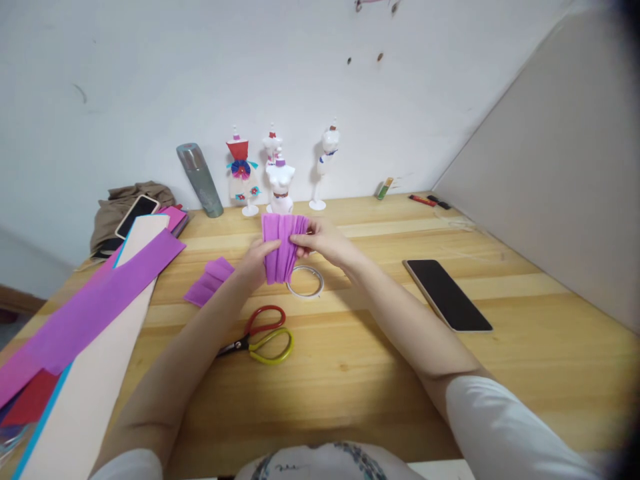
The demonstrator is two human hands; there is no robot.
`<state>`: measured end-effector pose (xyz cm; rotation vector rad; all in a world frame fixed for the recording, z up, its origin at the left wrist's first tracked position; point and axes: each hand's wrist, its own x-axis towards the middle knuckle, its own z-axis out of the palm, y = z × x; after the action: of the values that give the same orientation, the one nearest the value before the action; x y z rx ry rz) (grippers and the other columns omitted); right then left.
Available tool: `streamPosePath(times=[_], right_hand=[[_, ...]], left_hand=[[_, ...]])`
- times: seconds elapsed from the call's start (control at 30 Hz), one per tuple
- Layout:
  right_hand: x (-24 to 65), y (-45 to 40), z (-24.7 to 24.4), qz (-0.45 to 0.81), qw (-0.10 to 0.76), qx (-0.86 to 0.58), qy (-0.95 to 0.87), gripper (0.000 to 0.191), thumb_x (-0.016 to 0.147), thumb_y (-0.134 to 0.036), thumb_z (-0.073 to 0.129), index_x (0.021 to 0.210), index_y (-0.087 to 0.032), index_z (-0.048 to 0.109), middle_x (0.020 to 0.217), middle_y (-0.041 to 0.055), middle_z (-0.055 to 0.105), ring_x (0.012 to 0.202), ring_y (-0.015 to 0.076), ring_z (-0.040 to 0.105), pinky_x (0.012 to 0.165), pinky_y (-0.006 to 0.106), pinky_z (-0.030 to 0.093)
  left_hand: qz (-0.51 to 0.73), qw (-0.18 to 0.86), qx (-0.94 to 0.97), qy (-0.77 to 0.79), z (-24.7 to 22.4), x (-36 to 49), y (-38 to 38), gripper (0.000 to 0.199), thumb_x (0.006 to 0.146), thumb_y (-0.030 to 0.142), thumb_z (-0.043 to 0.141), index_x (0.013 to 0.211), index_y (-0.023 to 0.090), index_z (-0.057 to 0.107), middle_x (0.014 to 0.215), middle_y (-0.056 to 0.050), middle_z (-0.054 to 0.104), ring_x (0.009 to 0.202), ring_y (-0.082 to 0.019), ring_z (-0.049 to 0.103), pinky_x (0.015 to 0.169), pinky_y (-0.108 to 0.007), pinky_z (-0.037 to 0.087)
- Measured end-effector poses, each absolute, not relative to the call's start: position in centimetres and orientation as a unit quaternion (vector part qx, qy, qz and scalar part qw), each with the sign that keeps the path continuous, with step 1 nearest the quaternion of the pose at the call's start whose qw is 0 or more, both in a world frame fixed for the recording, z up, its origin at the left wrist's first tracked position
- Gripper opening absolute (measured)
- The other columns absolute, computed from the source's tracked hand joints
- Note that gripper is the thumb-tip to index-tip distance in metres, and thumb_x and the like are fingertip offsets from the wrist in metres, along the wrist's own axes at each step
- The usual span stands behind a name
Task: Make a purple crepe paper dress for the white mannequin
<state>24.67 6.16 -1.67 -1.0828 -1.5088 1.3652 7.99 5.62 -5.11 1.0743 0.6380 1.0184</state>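
Observation:
A pleated purple sheet [278, 257] is held up above the table between my two hands. My left hand [259, 261] grips its left side, the thumb lying across the front. On the right side my right hand [316, 241] pinches the folds. Just below and behind the sheet, a thin white ring [320, 288] lies on the wood. Another pleated purple piece [209, 280] rests to the left, partly behind my left forearm. Scissors [265, 337] with one red and one yellow handle lie nearer to me, blades pointing left.
Purple, white and red sheets [100, 313] stretch along the table's left side. A bottle [201, 181] and small white mannequins [281, 180] stand by the wall. One phone [447, 293] lies at the right, another phone [137, 215] on brown cloth [117, 212] at the left.

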Motion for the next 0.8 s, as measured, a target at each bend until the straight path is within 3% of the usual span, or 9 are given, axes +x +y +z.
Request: streamPosePath(times=[0.37, 0.57, 0.8], right_hand=[[24.7, 6.3, -1.7, 0.559, 0.407, -0.411, -0.594, 0.010, 0.077, -0.010, 0.068, 0.071, -0.015, 0.061, 0.049, -0.0020, 0.062, 0.044, 0.0083, 0.056, 0.046, 0.017, 0.046], [25.0, 6.5, -1.9, 0.566, 0.405, -0.405, -0.593, 0.010, 0.076, -0.014, 0.070, 0.070, -0.015, 0.062, 0.049, -0.0015, 0.062, 0.044, 0.0077, 0.056, 0.045, 0.017, 0.046], [25.8, 6.8, -1.5, 0.612, 0.375, -0.399, -0.571, 0.012, 0.073, -0.017, 0.073, 0.068, -0.014, 0.063, 0.047, -0.0005, 0.062, 0.043, 0.0076, 0.055, 0.045, 0.017, 0.044]], left_hand=[[0.480, 0.638, 0.494, 0.343, -5.6, 7.4, 6.1, 0.034, 0.067, 0.036, 0.080, 0.089, 0.011, 0.073, 0.081, -0.010, 0.076, 0.072, -0.022, 0.071, 0.072, -0.035, 0.057], [0.454, 0.702, 0.447, 0.317, -5.2, 7.2, 6.4, 0.044, 0.069, 0.032, 0.072, 0.106, 0.007, 0.071, 0.093, -0.016, 0.077, 0.086, -0.029, 0.074, 0.081, -0.042, 0.058], [0.414, 0.711, 0.482, 0.302, -4.4, 6.1, 6.4, 0.043, 0.075, 0.030, 0.070, 0.110, 0.005, 0.071, 0.104, -0.018, 0.076, 0.096, -0.031, 0.073, 0.089, -0.044, 0.056]])
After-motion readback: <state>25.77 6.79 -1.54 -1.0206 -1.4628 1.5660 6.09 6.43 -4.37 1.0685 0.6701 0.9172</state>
